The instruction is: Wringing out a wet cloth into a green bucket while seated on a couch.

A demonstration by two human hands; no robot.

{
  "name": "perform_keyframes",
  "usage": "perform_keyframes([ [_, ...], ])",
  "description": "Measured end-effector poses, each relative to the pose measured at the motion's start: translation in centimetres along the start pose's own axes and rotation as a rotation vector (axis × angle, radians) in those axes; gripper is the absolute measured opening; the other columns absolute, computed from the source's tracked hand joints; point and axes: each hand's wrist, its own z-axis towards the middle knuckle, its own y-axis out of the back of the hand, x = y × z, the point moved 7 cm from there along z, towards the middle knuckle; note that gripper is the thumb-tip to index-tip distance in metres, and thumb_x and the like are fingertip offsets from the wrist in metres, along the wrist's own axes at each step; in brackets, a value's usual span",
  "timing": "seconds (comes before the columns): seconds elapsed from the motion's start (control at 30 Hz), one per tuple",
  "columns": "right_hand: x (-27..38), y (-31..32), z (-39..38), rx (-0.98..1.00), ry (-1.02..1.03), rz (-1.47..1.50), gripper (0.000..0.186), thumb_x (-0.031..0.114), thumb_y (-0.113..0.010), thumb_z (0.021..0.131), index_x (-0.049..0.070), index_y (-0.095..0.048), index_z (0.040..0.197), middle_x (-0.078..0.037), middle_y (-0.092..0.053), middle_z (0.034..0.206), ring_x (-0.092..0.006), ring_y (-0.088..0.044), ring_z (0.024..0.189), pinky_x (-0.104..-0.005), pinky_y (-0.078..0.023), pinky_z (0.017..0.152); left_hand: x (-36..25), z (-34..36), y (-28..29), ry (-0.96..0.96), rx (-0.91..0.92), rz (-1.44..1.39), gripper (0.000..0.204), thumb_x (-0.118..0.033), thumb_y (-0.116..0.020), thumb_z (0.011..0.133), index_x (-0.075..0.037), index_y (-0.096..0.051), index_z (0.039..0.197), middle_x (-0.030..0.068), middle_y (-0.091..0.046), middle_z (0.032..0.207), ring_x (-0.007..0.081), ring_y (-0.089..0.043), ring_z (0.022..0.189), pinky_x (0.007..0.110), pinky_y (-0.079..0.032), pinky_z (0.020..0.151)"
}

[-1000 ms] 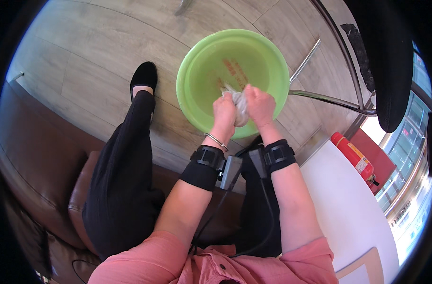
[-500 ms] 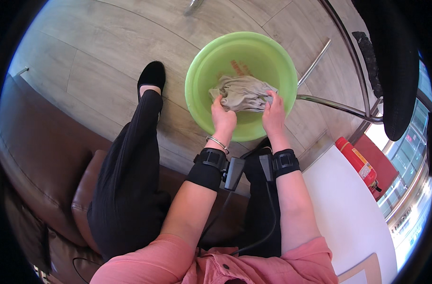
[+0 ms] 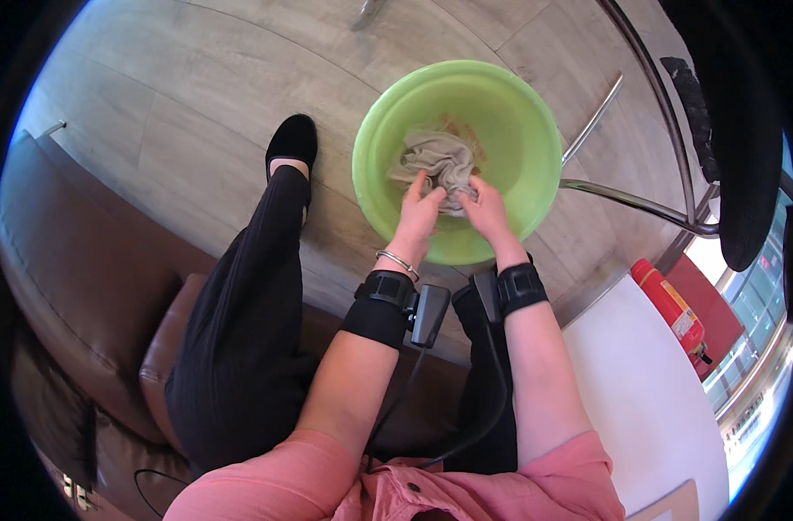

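A crumpled light grey cloth [image 3: 434, 154] lies bunched in the left half of a round green plastic basin [image 3: 546, 130]. Inside the near side of the basin, my left hand [image 3: 419, 215] has its fingers curled into the cloth's near edge. My right hand [image 3: 486, 211] pinches the same edge a little to the right. Only a short gap separates the two hands. Folds of the cloth hide some fingertips. Reddish marks show on the basin's bottom beyond the cloth.
The basin stands on a wood-look floor [image 3: 214, 113]. Metal chair legs [image 3: 631, 202] reach close to its right side. At the right are a white table [image 3: 639, 373] and a red fire extinguisher [image 3: 670, 304]. A brown leather seat [image 3: 84, 260] lies at the left.
My right hand has moved inward, toward my left hand. The cloth, spread wide between the hands before, is now gathered into a tighter bundle. The view has shifted slightly.
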Motion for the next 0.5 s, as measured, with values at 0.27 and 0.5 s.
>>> perform_keyframes([
  [0.27,11.9,4.0,-5.0,0.251,0.056,0.336,0.035,0.03,-0.061,0.082,-0.001,-0.051,0.069,-0.002,-0.046,0.058,-0.0067,-0.041,0.057,-0.0246,-0.037,0.052,-1.3,0.2,-1.5,-0.052,0.041,-0.546,0.057,-0.027,-0.046,0.09,-0.015,-0.019,0.139,0.0105,-0.044,0.126,0.0212,-0.051,0.102,0.033,-0.044,0.081],
  [0.5,12.5,3.5,-4.6,0.237,0.087,0.343,0.03,0.027,-0.06,0.081,-0.001,-0.055,0.069,-0.005,-0.047,0.054,-0.0096,-0.044,0.053,-0.0271,-0.038,0.051,-1.1,0.0,-2.8,-0.088,0.088,-0.615,0.031,-0.017,-0.043,0.092,-0.002,-0.04,0.118,0.0091,-0.057,0.097,0.0178,-0.057,0.081,0.031,-0.049,0.068],
])
